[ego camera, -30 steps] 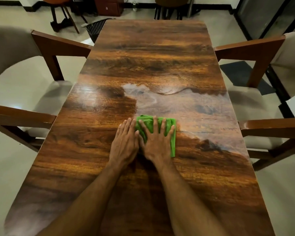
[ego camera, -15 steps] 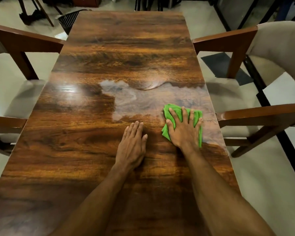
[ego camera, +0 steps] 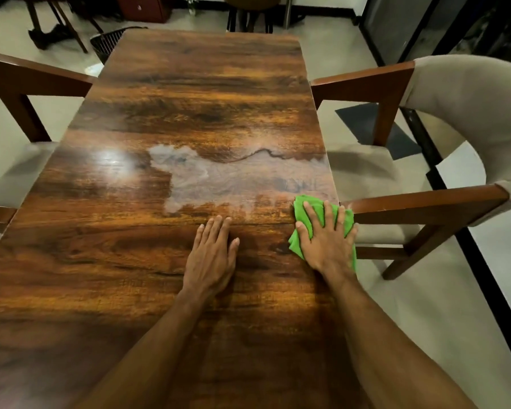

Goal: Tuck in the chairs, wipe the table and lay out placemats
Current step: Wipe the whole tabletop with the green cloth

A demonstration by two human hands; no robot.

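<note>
Finding: the green cloth (ego camera: pixel 295 243) lies on the desk (ego camera: pixel 189 98) at its right edge, and part of it appears to overhang that edge. My right hand (ego camera: pixel 326 240) presses on the cloth from above. That grip is wide, with the fingers spread flat and nothing curled round the fabric. My left hand (ego camera: pixel 211 255) rests flat on bare wood to the left of the cloth, its grip likewise wide and holding nothing. The armrest of a chair (ego camera: pixel 425 202) stands just right of the cloth.

Risks, as I judge them:

1. Loss of the cloth. It is held by downward pressure alone, so any further stroke to the right could carry it off the edge onto the chair seat or the floor.
2. Contact with the armrest. It is close enough to the cloth that a quick pass could knock my knuckles on it or shove the chair.
3. Streaking. A pale damp film (ego camera: pixel 219 184) with ragged borders spreads beyond and to the left of the cloth. If it dries before overlapping passes reach it, marks may show on the glossy wood.
4. Missed ground. The wood far beyond the cloth shows no film, so I take it as not yet wiped.
5. No placemats are in view; laid on a damp surface, they would trap moisture
</note>
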